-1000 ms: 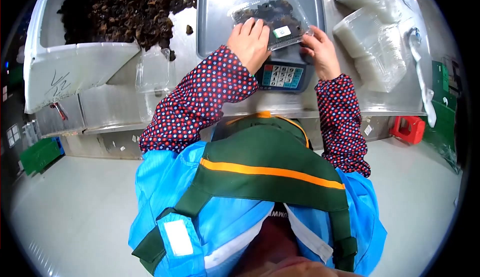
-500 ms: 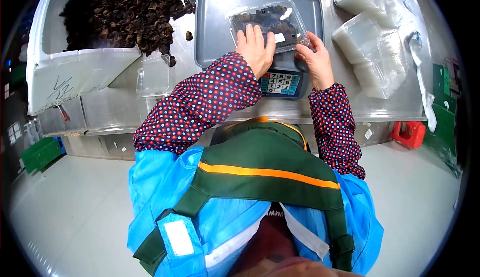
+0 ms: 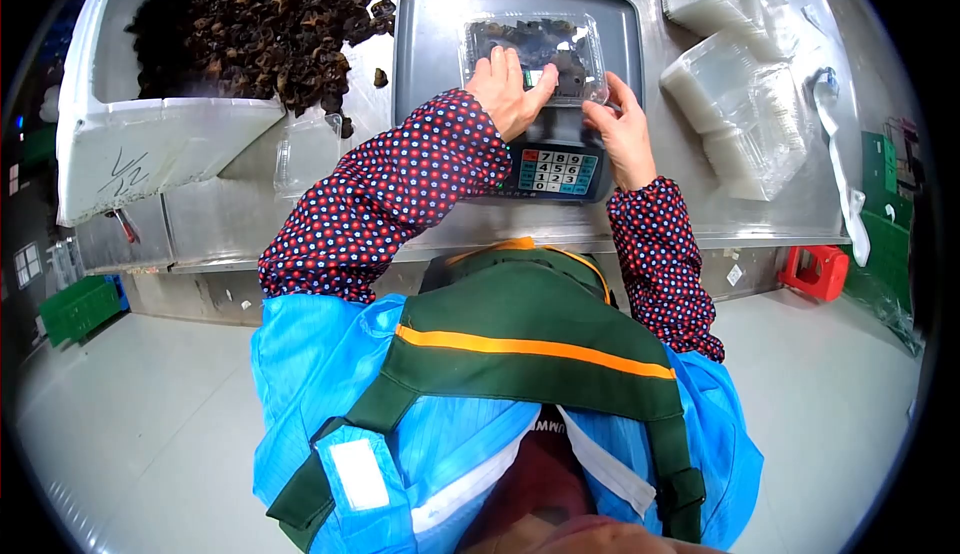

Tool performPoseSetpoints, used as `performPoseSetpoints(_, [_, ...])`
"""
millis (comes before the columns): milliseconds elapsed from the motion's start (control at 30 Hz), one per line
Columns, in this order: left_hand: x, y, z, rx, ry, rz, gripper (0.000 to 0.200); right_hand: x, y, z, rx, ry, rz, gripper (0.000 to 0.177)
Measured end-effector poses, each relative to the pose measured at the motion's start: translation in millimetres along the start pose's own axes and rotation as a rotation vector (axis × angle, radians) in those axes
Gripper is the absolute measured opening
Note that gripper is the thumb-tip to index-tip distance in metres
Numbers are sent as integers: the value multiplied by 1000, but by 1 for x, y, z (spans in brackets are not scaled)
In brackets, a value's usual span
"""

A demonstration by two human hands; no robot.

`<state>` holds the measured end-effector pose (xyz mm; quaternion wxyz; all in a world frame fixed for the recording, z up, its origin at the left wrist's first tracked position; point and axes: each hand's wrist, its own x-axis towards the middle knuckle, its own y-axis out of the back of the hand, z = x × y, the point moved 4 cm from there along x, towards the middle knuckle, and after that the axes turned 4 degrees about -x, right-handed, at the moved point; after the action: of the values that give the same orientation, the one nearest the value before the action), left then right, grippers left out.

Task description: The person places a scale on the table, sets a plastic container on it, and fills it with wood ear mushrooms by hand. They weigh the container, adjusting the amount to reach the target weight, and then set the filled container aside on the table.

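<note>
A clear plastic box [image 3: 578, 39] with dark dried pieces inside lies closed on the grey tray [image 3: 425, 29] of a scale. My left hand [image 3: 508, 96] rests on the box's near left part, fingers apart and pointing away from me. At the box's near right corner, my right hand [image 3: 622, 132] grips the edge between thumb and fingers. Below the tray shows the scale's keypad [image 3: 555, 171], just under my hands.
A white foam bin [image 3: 180, 144] of dark dried pieces [image 3: 270, 24] stands at the left, some spilled beside it. An empty clear box [image 3: 308, 154] lies near it. Stacked clear boxes [image 3: 740, 104] and a white strip [image 3: 838, 154] are at the right.
The box has turned to lie straighter on the tray and shifted slightly left. Both hands moved a little left, the right one also slightly nearer to me.
</note>
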<state>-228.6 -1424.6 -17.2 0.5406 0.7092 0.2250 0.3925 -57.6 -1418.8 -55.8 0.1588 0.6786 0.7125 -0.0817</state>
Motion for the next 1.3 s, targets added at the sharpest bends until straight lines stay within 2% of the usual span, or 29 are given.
performPoseSetpoints(100, [3, 2, 5, 46, 46, -42, 47, -1, -2, 0, -26, -17, -14, 68])
performPoseSetpoints(133, [3, 3, 6, 34, 73, -100, 55, 0, -2, 1, -49, -14, -11, 68])
performPoseSetpoints(233, [0, 32, -13, -397, 130, -93, 66, 4, 10, 2, -171, 93, 107, 66])
performPoseSetpoints(267, [-7, 45, -24, -496, 198, -1, 72, -2, 16, -5, -44, 121, 144, 63])
performPoseSetpoints(300, [-16, 66, -35, -478, 296, 76, 69, -9, 27, -13, -24, 134, 206, 62])
performPoseSetpoints(333, [-30, 78, -48, -429, 272, 315, 65, -14, 40, -14, 25, 142, 245, 58])
performPoseSetpoints(367, [-50, 85, -60, -394, 386, 442, 60, -21, 51, -17, 71, 141, 297, 53])
performPoseSetpoints(433, [-94, 90, -76, -462, 707, 462, 51, -28, 73, -7, 62, 102, 350, 45])
performPoseSetpoints(467, [-117, 84, -82, -589, 854, 489, 48, -32, 78, -4, 97, 78, 351, 44])
performPoseSetpoints(500, [-133, 84, -83, -669, 960, 533, 43, -35, 81, -2, 131, 55, 352, 43])
performPoseSetpoints(567, [-161, 79, -82, -732, 1041, 582, 41, -39, 79, 1, 174, 20, 337, 41])
performPoseSetpoints(667, [-179, 77, -71, -737, 1098, 588, 38, -43, 68, 2, 189, 0, 295, 41])
performPoseSetpoints(900, [-169, 82, -63, -664, 988, 589, 35, -47, 47, -7, 150, -7, 203, 42])
performPoseSetpoints(1000, [-151, 61, -64, -890, 968, 526, 42, -27, 35, -13, 67, -71, 168, 47])
performPoseSetpoints(1033, [-139, 49, -62, -993, 963, 495, 44, -15, 29, -16, 29, -100, 160, 50])
performPoseSetpoints(1100, [-98, 17, -53, -1226, 979, 273, 49, 20, 11, -18, -219, -204, 16, 62])
performPoseSetpoints(1133, [-80, 3, -50, -1131, 984, 157, 54, 33, 3, -15, -278, -243, -96, 63])
performPoseSetpoints(1167, [-68, -7, -50, -1032, 986, 50, 59, 26, -12, -25, -122, -203, -22, 53])
performPoseSetpoints(1233, [-57, -3, -57, -1081, 911, 160, 62, 10, -22, -53, 88, -117, -20, 38])
performPoseSetpoints(1267, [-56, -6, -59, -1378, 910, 258, 61, -5, -18, -79, 174, 45, -45, 38])
performPoseSetpoints(1300, [-50, 13, -59, -1569, 781, 382, 54, -16, -8, -104, 177, 126, -13, 35])
